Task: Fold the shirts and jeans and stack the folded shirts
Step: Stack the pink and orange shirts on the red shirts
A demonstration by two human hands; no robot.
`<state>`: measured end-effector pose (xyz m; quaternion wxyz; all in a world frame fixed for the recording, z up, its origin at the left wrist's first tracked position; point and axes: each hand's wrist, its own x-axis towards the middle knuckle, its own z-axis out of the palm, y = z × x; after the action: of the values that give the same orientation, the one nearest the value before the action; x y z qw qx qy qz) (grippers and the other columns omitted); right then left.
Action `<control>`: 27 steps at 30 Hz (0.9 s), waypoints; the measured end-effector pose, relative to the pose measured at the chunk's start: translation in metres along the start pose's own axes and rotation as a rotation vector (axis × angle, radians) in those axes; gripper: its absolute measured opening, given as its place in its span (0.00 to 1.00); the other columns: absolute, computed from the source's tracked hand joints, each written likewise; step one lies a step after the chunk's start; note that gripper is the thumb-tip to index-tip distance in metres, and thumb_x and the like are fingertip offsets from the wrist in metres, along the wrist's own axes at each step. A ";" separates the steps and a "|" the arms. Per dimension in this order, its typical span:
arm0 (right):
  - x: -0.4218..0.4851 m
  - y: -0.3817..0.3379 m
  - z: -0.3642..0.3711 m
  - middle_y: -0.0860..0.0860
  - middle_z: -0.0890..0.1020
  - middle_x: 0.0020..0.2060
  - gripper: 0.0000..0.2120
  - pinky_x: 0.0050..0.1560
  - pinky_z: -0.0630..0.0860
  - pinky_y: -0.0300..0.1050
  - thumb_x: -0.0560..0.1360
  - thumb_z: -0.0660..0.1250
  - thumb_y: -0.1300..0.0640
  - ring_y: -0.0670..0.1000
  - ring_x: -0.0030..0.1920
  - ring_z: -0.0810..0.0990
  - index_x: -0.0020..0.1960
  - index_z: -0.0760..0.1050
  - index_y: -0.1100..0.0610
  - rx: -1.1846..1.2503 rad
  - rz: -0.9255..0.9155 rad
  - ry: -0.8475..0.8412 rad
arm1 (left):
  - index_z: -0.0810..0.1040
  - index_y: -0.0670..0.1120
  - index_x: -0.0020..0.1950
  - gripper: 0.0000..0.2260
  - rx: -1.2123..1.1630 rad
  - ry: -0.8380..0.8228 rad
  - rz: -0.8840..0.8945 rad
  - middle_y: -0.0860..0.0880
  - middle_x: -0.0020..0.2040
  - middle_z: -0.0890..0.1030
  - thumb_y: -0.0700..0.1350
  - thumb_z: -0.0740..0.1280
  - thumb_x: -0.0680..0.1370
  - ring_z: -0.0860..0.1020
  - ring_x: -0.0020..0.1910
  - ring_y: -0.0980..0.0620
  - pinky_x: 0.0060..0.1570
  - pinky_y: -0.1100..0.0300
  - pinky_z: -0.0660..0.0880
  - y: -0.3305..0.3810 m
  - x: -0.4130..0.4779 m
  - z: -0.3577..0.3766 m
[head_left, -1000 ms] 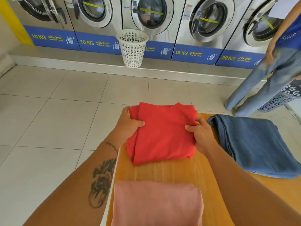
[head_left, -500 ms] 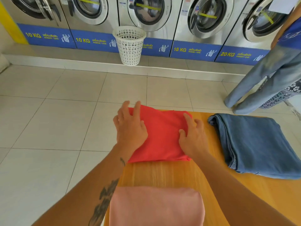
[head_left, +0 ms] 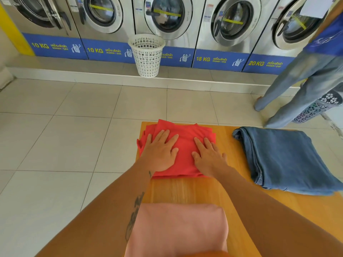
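Observation:
A folded red shirt point(head_left: 185, 145) lies at the far left corner of the wooden table point(head_left: 232, 182). My left hand point(head_left: 159, 153) rests flat on its left half, fingers spread. My right hand point(head_left: 209, 156) presses flat on its right half. Neither hand grips the cloth. A folded pink shirt point(head_left: 176, 230) lies at the near edge, between my forearms. Folded blue jeans point(head_left: 285, 158) lie on the right side of the table, apart from the red shirt.
A white laundry basket point(head_left: 146, 54) stands on the step before a row of washing machines point(head_left: 163, 17). Another person in light jeans point(head_left: 300, 86) stands at the right beside a patterned basket point(head_left: 319, 106). Tiled floor point(head_left: 55, 145) lies left of the table.
A second ago I held the red shirt by its sides. It has since been laid down at the table's far corner, and both hands now lie flat on top of it.

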<state>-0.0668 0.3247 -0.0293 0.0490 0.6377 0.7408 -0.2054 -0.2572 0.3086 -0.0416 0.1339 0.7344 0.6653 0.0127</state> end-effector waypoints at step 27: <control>-0.193 0.036 0.044 0.49 0.78 0.56 0.29 0.46 0.81 0.47 0.69 0.71 0.62 0.48 0.51 0.79 0.66 0.67 0.51 0.921 0.061 -0.177 | 0.67 0.59 0.71 0.28 -0.813 0.042 -0.407 0.52 0.64 0.74 0.47 0.70 0.73 0.74 0.60 0.48 0.54 0.57 0.73 0.040 -0.228 0.020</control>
<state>-0.0054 0.1335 -0.0128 -0.1700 0.5947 0.5462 -0.5649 -0.2405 0.0780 -0.0158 0.3976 0.4760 0.7397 0.2611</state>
